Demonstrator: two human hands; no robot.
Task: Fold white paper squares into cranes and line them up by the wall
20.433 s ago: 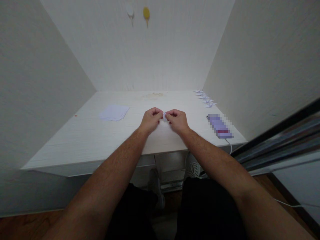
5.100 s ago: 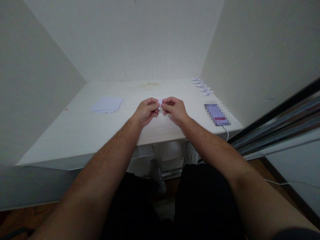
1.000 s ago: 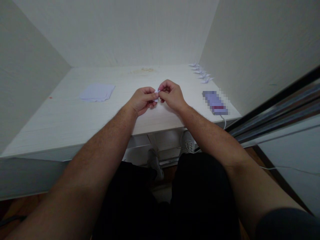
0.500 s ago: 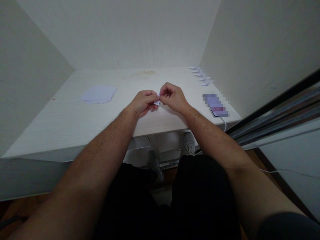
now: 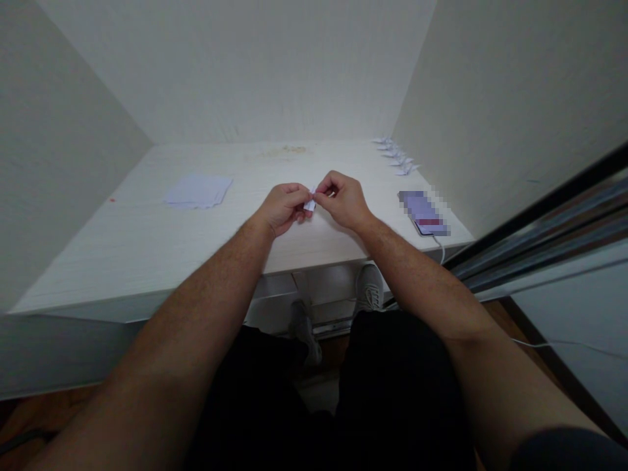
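One white desk bears one phone while two hands pinch one folded paper.

The legwear is black, the shoes pale grey, the right one light-laced; a dark sleeve shows on the right arm; left hand and right hand are bare.
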